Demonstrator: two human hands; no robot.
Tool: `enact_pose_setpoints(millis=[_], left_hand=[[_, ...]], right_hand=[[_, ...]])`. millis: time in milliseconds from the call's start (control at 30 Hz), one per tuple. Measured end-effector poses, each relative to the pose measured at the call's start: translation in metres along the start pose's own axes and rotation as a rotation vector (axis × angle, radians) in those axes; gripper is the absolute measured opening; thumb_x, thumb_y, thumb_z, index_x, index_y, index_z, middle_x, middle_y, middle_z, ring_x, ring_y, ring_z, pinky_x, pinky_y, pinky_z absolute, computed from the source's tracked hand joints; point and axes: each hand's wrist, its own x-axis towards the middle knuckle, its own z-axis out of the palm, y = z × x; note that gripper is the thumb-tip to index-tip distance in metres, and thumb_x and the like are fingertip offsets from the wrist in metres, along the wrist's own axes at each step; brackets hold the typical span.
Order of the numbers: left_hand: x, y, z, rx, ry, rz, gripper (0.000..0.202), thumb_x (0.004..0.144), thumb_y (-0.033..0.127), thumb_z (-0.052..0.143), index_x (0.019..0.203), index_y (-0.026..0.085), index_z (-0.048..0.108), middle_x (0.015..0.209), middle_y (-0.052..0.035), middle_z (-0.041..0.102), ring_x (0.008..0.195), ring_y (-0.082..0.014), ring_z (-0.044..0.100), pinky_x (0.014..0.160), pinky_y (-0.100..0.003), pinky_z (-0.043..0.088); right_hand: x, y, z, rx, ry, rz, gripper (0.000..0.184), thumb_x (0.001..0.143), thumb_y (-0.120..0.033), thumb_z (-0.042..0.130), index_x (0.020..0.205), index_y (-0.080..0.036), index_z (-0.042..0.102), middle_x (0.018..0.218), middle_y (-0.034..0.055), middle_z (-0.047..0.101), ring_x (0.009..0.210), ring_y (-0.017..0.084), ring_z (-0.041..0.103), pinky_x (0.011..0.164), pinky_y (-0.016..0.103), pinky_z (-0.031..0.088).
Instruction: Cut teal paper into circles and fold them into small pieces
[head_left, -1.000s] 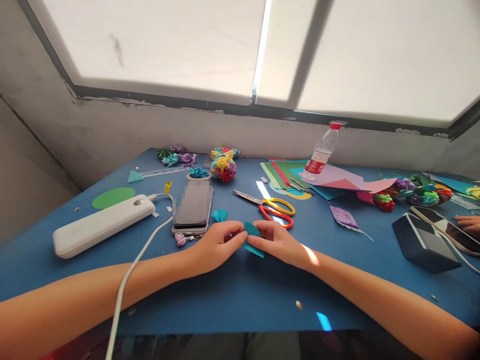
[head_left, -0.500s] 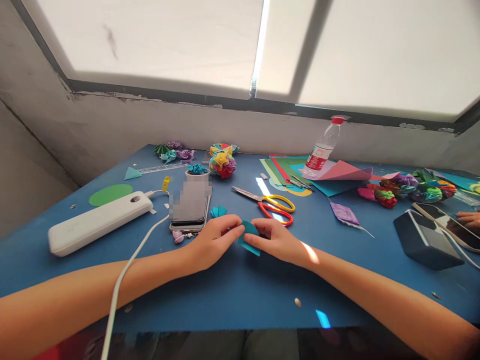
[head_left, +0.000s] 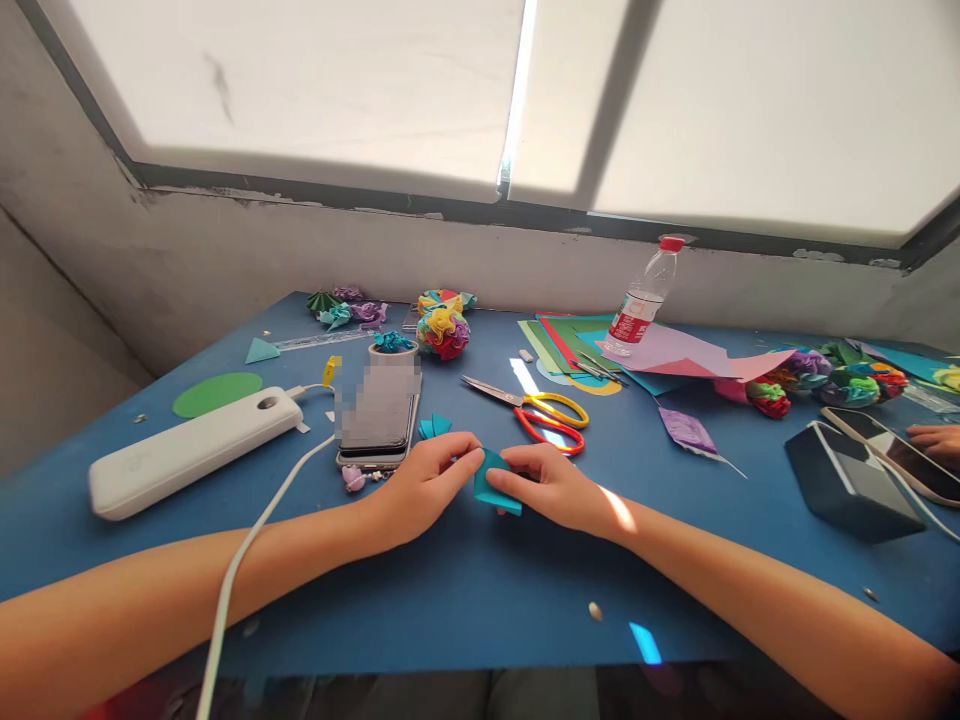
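A small teal paper piece (head_left: pixel 493 482) lies folded on the blue table (head_left: pixel 465 590) between my two hands. My left hand (head_left: pixel 424 483) pinches its left edge with thumb and fingers closed. My right hand (head_left: pixel 551 482) presses and pinches its right side, fingers curled. Just behind them sit two small teal folded fans (head_left: pixel 435 427), and scissors with yellow and red handles (head_left: pixel 541 411) lie behind my right hand.
A phone (head_left: pixel 376 412) and a white power bank (head_left: pixel 187 450) with a white cable (head_left: pixel 247 560) lie at left. Paper flower balls (head_left: pixel 445 327), coloured sheets (head_left: pixel 637 350) and a water bottle (head_left: pixel 641 300) stand behind. Another person's hand (head_left: pixel 934 440) rests at the far right by a dark box (head_left: pixel 847 480).
The fold in the teal paper has been pressed flatter and the piece looks smaller. My hands stay in nearly the same place. The pink sheet at the back right has settled lower.
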Motion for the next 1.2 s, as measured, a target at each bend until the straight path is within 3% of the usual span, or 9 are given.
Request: enact_pose_setpoints(millis=[100,200,367,500,733,1200], left_hand=[[0.000,-0.002,0.000,0.043,-0.069,-0.027,0.032,0.090,0.037,0.038,0.066,0.018,0.042,0.062,0.0046,0.035,0.060,-0.0111,0.035,0.056,-0.026,0.028],[0.001,-0.004,0.001,0.087,-0.123,-0.001,0.034,0.091,0.037,0.036,0.064,0.018,0.040,0.061,0.0042,0.036,0.059,-0.0114,0.037,0.056,-0.026,0.029],[0.001,-0.006,0.003,0.207,-0.053,0.071,0.031,0.091,0.033,0.036,0.064,0.018,0.039,0.061,0.0040,0.036,0.058,-0.0114,0.035,0.055,-0.026,0.027],[-0.002,-0.005,0.004,0.256,-0.040,0.121,0.028,0.091,0.029,0.036,0.066,0.018,0.040,0.063,0.0035,0.040,0.060,-0.0114,0.036,0.056,-0.026,0.028],[-0.003,-0.006,0.005,0.274,0.022,0.156,0.029,0.092,0.028,0.037,0.065,0.019,0.035,0.062,0.0044,0.036,0.058,-0.0107,0.033,0.056,-0.025,0.028],[-0.004,0.000,0.003,0.200,0.065,0.120,0.030,0.090,0.028,0.038,0.061,0.018,0.036,0.060,0.0043,0.034,0.059,-0.0108,0.032,0.056,-0.026,0.028]], right_hand=[[0.000,0.001,0.002,-0.050,0.093,0.005,0.042,0.086,-0.048,0.049,0.060,-0.015,0.044,0.057,-0.0049,0.031,0.055,0.008,0.028,0.049,0.023,0.022],[0.001,0.001,0.003,-0.014,0.119,0.018,0.042,0.086,-0.049,0.050,0.061,-0.015,0.045,0.059,-0.0043,0.034,0.056,0.008,0.031,0.050,0.023,0.025],[0.003,-0.001,0.001,0.157,0.064,0.031,0.037,0.083,-0.051,0.053,0.074,-0.015,0.052,0.066,-0.0029,0.042,0.061,0.009,0.037,0.054,0.022,0.031],[0.003,0.000,0.002,0.158,0.021,0.001,0.033,0.077,-0.046,0.063,0.084,-0.015,0.057,0.075,-0.0008,0.051,0.067,0.011,0.042,0.060,0.023,0.036],[0.003,0.001,0.004,0.190,0.063,-0.001,0.031,0.073,-0.039,0.069,0.088,-0.015,0.055,0.079,-0.0007,0.052,0.069,0.011,0.045,0.065,0.024,0.041],[-0.002,0.000,0.013,0.302,0.147,0.027,0.026,0.076,-0.039,0.066,0.079,-0.015,0.056,0.065,-0.0026,0.048,0.059,0.010,0.045,0.054,0.023,0.039]])
